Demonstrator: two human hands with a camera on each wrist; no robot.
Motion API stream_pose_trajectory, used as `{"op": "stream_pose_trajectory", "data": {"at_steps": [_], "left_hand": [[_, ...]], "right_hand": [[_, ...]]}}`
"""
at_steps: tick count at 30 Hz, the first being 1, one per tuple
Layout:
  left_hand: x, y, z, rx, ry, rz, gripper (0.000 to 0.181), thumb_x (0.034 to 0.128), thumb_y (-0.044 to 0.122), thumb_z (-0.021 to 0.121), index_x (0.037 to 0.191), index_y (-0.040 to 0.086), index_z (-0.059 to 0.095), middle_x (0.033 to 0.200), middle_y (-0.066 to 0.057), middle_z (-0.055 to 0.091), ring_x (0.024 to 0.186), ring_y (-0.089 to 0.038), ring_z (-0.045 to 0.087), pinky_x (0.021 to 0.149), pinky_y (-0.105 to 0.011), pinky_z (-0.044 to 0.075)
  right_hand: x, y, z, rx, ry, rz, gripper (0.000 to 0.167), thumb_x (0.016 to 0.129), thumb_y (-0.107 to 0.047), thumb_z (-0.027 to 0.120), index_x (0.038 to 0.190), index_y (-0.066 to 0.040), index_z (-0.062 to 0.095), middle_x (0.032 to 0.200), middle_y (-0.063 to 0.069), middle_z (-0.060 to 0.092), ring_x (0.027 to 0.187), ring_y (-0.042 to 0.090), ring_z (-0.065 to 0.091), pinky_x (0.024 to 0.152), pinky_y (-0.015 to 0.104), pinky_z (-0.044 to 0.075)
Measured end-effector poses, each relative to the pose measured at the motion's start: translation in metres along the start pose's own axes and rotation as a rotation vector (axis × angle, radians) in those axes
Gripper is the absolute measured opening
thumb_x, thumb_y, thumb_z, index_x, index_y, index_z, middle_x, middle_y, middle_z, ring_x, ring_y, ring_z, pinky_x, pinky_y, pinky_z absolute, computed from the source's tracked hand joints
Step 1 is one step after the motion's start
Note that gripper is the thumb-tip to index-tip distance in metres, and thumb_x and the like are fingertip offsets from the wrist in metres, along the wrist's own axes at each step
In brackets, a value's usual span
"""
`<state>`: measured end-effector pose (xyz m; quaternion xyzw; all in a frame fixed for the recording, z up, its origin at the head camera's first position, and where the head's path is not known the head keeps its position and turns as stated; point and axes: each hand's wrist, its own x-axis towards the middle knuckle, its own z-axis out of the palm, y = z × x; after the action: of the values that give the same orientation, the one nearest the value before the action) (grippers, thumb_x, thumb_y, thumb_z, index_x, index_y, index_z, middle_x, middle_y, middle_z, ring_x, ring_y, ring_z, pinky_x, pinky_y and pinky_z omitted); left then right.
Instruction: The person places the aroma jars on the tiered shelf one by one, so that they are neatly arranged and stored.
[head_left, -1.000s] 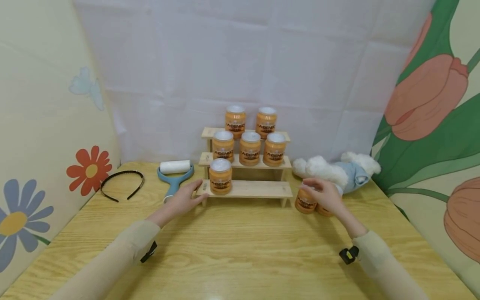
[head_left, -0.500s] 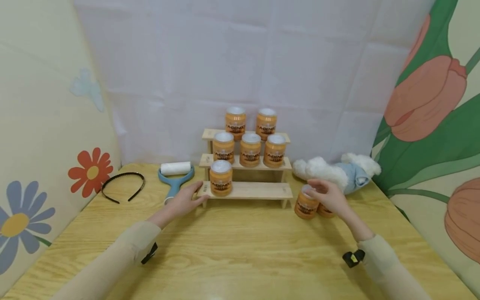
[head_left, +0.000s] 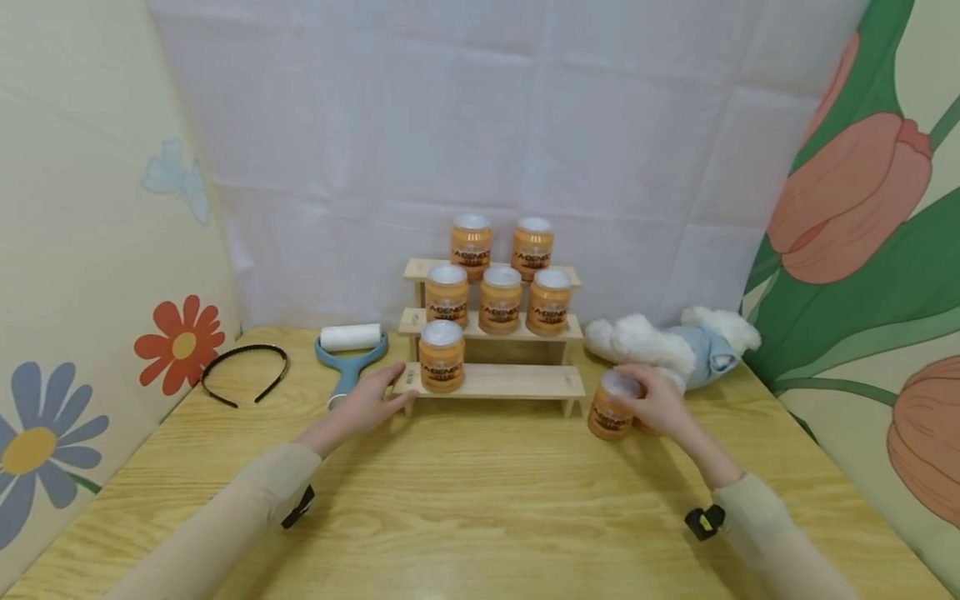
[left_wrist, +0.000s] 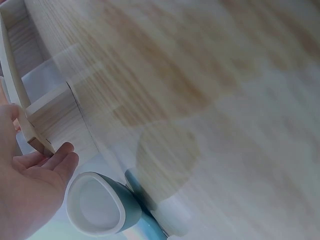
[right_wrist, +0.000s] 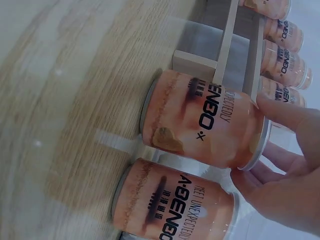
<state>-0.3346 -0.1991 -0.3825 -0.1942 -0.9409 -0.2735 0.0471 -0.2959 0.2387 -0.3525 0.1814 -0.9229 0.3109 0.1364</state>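
My left hand (head_left: 367, 400) grips the left end of the lowest tier of a three-tier wooden shelf (head_left: 517, 381); the left wrist view shows the fingers around that end (left_wrist: 40, 142). To the right of the shelf, my right hand (head_left: 656, 402) pinches an orange can (head_left: 609, 412) by its pale-lidded top. The can looks upright; whether its base touches the table I cannot tell. Just beside it stands a second orange can (right_wrist: 175, 205), mostly hidden by the hand in the head view. One similar can (head_left: 442, 358) sits at the left of the lowest tier.
Three cans (head_left: 500, 302) line the middle tier and two (head_left: 533, 250) the top. A white plush toy (head_left: 652, 337) in blue lies behind the right hand. At left are a lint roller (head_left: 350, 354) and a black headband (head_left: 247, 348) on the wooden table (head_left: 480, 500).
My right hand has shifted a little on the can, whose lid now shows more, and the can has come slightly towards me. The left hand stays on the shelf end.
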Motion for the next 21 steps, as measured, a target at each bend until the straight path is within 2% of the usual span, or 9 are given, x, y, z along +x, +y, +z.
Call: {"op": "stream_pose_trajectory", "data": {"at_steps": [4, 6, 9, 11, 16, 21], "left_hand": [[0.000, 0.001, -0.001, -0.002, -0.004, -0.002, 0.072, 0.0954, 0.038, 0.053, 0.141, -0.011, 0.029, 0.141, -0.032, 0.037, 0.125, -0.045, 0.044, 0.102, -0.053, 0.041], [0.000, 0.001, -0.001, -0.007, -0.007, -0.005, 0.072, 0.0954, 0.038, 0.053, 0.142, -0.011, 0.029, 0.142, -0.032, 0.036, 0.125, -0.045, 0.044, 0.102, -0.053, 0.041], [0.000, 0.000, -0.001, -0.007, -0.010, -0.005, 0.071, 0.0953, 0.037, 0.054, 0.142, -0.011, 0.029, 0.142, -0.031, 0.036, 0.125, -0.044, 0.044, 0.102, -0.053, 0.041], [0.000, -0.001, -0.001, -0.001, -0.008, 0.001, 0.071, 0.0955, 0.037, 0.054, 0.141, -0.011, 0.029, 0.141, -0.032, 0.037, 0.124, -0.044, 0.045, 0.101, -0.053, 0.041], [0.000, -0.002, 0.000, 0.012, 0.000, 0.017, 0.070, 0.0959, 0.035, 0.053, 0.140, -0.013, 0.030, 0.140, -0.032, 0.038, 0.122, -0.044, 0.047, 0.100, -0.052, 0.042], [0.000, -0.001, 0.000, 0.009, -0.005, 0.016, 0.070, 0.0961, 0.037, 0.052, 0.141, -0.013, 0.030, 0.140, -0.032, 0.038, 0.123, -0.044, 0.046, 0.101, -0.052, 0.042]], "right_hand": [[-0.004, -0.002, 0.002, 0.026, -0.007, -0.020, 0.044, 0.084, -0.009, 0.069, 0.124, 0.006, 0.056, 0.125, 0.027, 0.056, 0.112, 0.042, 0.054, 0.088, 0.049, 0.050], [-0.007, -0.003, 0.002, 0.051, -0.027, -0.022, 0.046, 0.085, -0.011, 0.070, 0.126, 0.005, 0.055, 0.126, 0.026, 0.055, 0.105, 0.039, 0.057, 0.079, 0.041, 0.053], [-0.011, -0.004, 0.001, 0.091, -0.057, -0.013, 0.052, 0.085, -0.014, 0.069, 0.130, 0.004, 0.051, 0.129, 0.027, 0.053, 0.100, 0.034, 0.058, 0.069, 0.032, 0.052], [-0.013, -0.005, 0.001, 0.113, -0.076, 0.013, 0.059, 0.085, -0.017, 0.070, 0.134, 0.005, 0.046, 0.131, 0.028, 0.050, 0.102, 0.035, 0.057, 0.070, 0.033, 0.052], [-0.015, -0.006, 0.001, 0.086, -0.113, 0.143, 0.079, 0.084, -0.033, 0.071, 0.141, 0.008, 0.034, 0.133, 0.031, 0.046, 0.112, 0.041, 0.053, 0.087, 0.047, 0.050], [-0.015, -0.007, 0.004, 0.090, -0.112, 0.217, 0.079, 0.084, -0.037, 0.070, 0.139, 0.008, 0.035, 0.123, 0.028, 0.053, 0.104, 0.036, 0.057, 0.081, 0.043, 0.052]]}}
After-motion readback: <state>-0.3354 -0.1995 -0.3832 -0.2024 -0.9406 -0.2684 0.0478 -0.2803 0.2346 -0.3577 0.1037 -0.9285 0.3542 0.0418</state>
